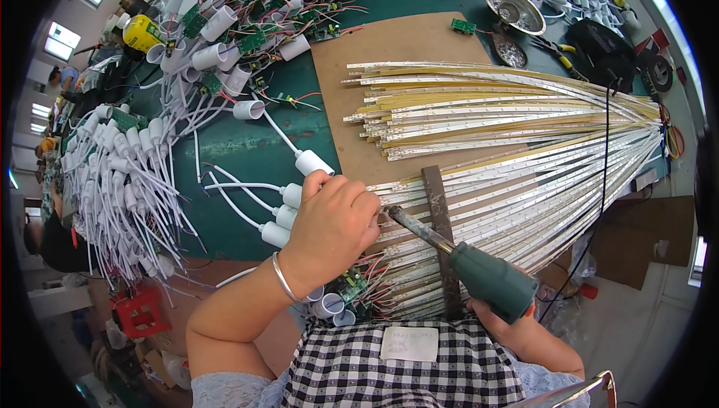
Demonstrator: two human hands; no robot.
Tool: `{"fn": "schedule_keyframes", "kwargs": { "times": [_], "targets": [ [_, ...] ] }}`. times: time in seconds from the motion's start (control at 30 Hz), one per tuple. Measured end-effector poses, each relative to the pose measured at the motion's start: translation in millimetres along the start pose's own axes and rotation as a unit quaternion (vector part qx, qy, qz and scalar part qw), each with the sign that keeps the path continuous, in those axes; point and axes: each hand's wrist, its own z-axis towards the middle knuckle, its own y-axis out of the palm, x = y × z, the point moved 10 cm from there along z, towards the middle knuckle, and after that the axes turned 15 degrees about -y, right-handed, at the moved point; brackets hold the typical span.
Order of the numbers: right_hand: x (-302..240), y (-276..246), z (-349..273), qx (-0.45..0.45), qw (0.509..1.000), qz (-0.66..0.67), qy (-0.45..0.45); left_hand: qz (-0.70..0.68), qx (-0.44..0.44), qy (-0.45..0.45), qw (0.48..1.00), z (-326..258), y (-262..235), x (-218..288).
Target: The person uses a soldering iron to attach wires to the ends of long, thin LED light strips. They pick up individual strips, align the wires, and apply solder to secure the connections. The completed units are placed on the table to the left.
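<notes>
My right hand (503, 325) grips a soldering iron (494, 282) with a thick green handle. Its darkened tip reaches the left ends of the LED strips (494, 213), right beside the fingertips of my left hand (333, 221). The left fingers are closed in a pinch, and what they hold is hidden behind them. A brown bar (440, 236) lies across the strips. White cylindrical lamp bases (313, 163) with white cables rest just left of my left hand. Below that hand, small green circuit boards (350, 285) with red wires sit at the strip ends.
A second bundle of LED strips (464, 108) lies on a brown board (333, 71). Piles of lamp bases (217, 56) and cabled white parts (127, 161) cover the left. Toward the far right are a metal bowl (514, 9), pliers (560, 54) and a black cable (605, 153).
</notes>
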Motion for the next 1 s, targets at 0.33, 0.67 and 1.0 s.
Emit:
{"fn": "schedule_keyframes", "kwargs": {
  "times": [0.33, 0.67, 1.0],
  "targets": [
    [23, 5, -24, 0.063, 0.989, 0.085, 0.101, 0.004, -0.006, -0.004, 1.000, 0, 0, 0],
    [23, 6, -33, 0.020, 0.991, 0.106, 0.074, 0.021, 0.017, 0.000, 1.000, -1, -3, 1],
    [14, -11, -27, 0.171, 0.964, 0.186, 0.086, 0.057, 0.027, 0.000, 0.998, -1, -5, 3]
  ]
}}
